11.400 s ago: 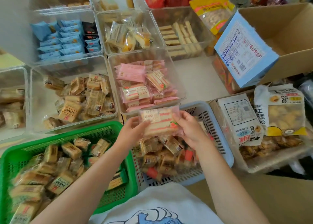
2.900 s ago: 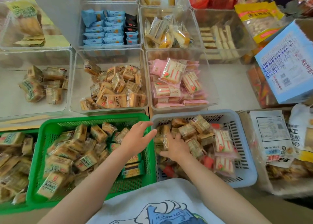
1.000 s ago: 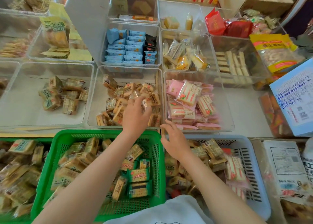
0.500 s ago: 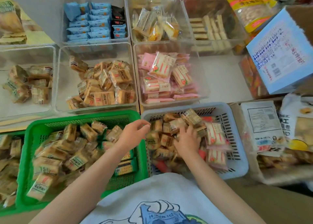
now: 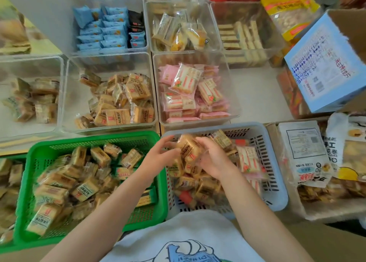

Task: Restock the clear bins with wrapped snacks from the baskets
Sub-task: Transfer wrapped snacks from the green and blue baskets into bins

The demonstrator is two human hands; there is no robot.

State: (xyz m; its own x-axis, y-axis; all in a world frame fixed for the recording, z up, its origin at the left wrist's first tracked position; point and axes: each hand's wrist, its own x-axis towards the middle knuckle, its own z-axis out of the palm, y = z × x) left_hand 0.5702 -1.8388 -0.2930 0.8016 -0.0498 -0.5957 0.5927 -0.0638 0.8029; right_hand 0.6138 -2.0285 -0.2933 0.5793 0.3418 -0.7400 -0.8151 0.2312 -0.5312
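Both bare forearms reaching forward from the bottom edge, converging toward the middle. Left hand (image 5: 158, 155) at the end of a long diagonal forearm running up from the lower left, wrist straight, fingers spread and curved inward toward the right, fingertips close against what sits between the hands. Right hand (image 5: 213, 158) opposite it, back turned up toward the camera, wrist bent slightly inward, fingers curled downward and leftward. Palms roughly facing, hands near each other but not touching. Grip seemingly shared between the two, though blur at the fingertips leaves the exact contact unclear.
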